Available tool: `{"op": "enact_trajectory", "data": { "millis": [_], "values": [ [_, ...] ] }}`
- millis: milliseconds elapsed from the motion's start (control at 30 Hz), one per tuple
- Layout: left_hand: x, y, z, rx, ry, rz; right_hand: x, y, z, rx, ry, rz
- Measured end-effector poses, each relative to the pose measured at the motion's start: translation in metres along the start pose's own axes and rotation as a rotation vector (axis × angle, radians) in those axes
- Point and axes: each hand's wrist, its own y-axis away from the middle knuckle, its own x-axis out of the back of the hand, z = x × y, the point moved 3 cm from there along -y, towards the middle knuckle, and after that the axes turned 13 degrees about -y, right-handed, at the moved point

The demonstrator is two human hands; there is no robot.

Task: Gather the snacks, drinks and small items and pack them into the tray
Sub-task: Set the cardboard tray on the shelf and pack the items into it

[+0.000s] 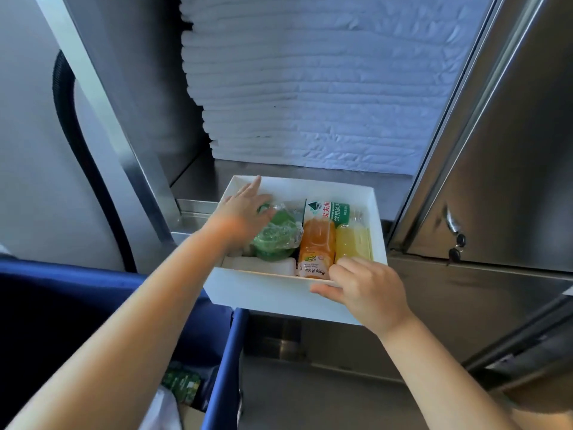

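The tray sat on the steel table, its near end jutting out over the edge above a blue bin. The left hand reached into the tray's far left part, fingers spread and mostly straight, lying on a green pack in clear wrap; motion blur hid the finer detail of that touch. The right hand gripped the tray's near rim at the right, fingers curled over the edge into the tray and thumb against the outer wall. Inside, an orange bottle lay just beside the green pack, with a yellow bottle touching its right side. A green-and-white water pack lay behind them, and a white pack sat at the near left. Behind the tray rose a white stack. Keys hung from a steel door on the right.
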Motion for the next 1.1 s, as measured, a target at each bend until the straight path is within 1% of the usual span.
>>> {"op": "enact_trajectory", "data": {
  "millis": [67, 100, 133, 200, 267, 367, 500, 600, 700, 800, 967, 1100],
  "values": [
    [0.004, 0.053, 0.01, -0.01, 0.126, 0.304, -0.002, 0.003, 0.0, 0.009, 0.003, 0.015],
    [0.003, 0.079, 0.014, -0.041, 0.122, 0.404, -0.003, 0.003, -0.001, 0.018, 0.007, 0.021],
    [-0.003, 0.1, 0.016, -0.076, 0.073, 0.466, -0.003, 0.003, -0.001, 0.022, 0.011, 0.027],
    [-0.021, 0.123, 0.013, -0.113, -0.061, 0.525, -0.004, 0.002, 0.0, 0.024, 0.019, 0.045],
    [-0.035, 0.127, 0.002, -0.077, -0.138, 0.596, -0.005, 0.003, -0.001, 0.021, 0.04, 0.065],
    [-0.043, 0.122, -0.006, -0.019, -0.169, 0.71, -0.006, 0.005, -0.001, 0.006, 0.066, 0.098],
    [-0.046, 0.113, -0.006, -0.025, -0.126, 0.783, -0.006, 0.01, -0.006, -0.085, 0.066, 0.168],
    [-0.048, 0.112, -0.006, -0.032, -0.12, 0.844, -0.011, 0.022, -0.017, -0.234, 0.079, 0.248],
    [-0.052, 0.113, -0.005, -0.036, -0.12, 0.903, -0.027, 0.037, -0.03, -0.369, 0.153, 0.324],
    [-0.053, 0.114, -0.005, -0.05, -0.128, 0.944, -0.036, 0.036, -0.036, -0.401, 0.213, 0.389],
    [-0.04, 0.104, 0.0, -0.083, -0.122, 1.026, -0.031, 0.021, -0.023, -0.447, 0.23, 0.56],
    [-0.031, 0.097, 0.011, -0.048, -0.099, 1.116, -0.022, 0.012, -0.011, -0.48, 0.192, 0.634]
  ]
}}
